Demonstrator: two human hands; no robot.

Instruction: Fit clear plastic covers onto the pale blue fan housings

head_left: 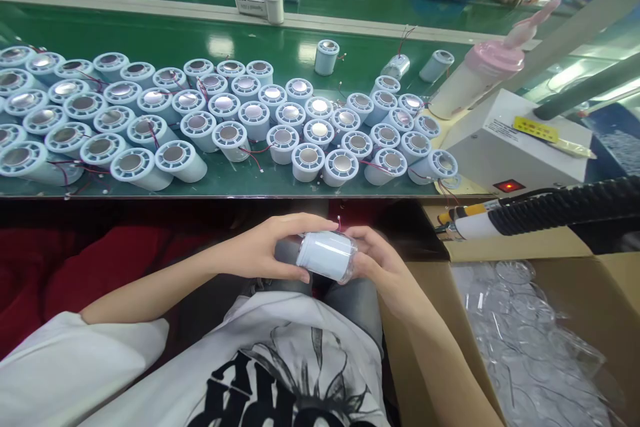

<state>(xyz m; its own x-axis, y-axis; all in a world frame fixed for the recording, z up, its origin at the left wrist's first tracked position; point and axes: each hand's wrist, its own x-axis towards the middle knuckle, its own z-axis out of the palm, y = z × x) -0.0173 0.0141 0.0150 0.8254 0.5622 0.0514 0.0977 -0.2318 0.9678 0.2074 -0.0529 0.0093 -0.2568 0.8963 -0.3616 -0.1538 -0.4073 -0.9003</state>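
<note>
Above your lap runs the long green belt table (350,20), crowded with many pale blue round plastic cans with shiny middles (200,120), thin red wires trailing between them. By your right knee sits a brown cardboard box of clear plastic discs (525,333). Your left hand (265,250) and right hand (377,263) both wrap fingers around one small pale blue plastic can (326,255), held sideways over your lap. Hold it snug and level; mind its little red wire.

Both hands, left hand (265,247) and right hand (377,260), hold a pale cylinder (326,255)
</note>
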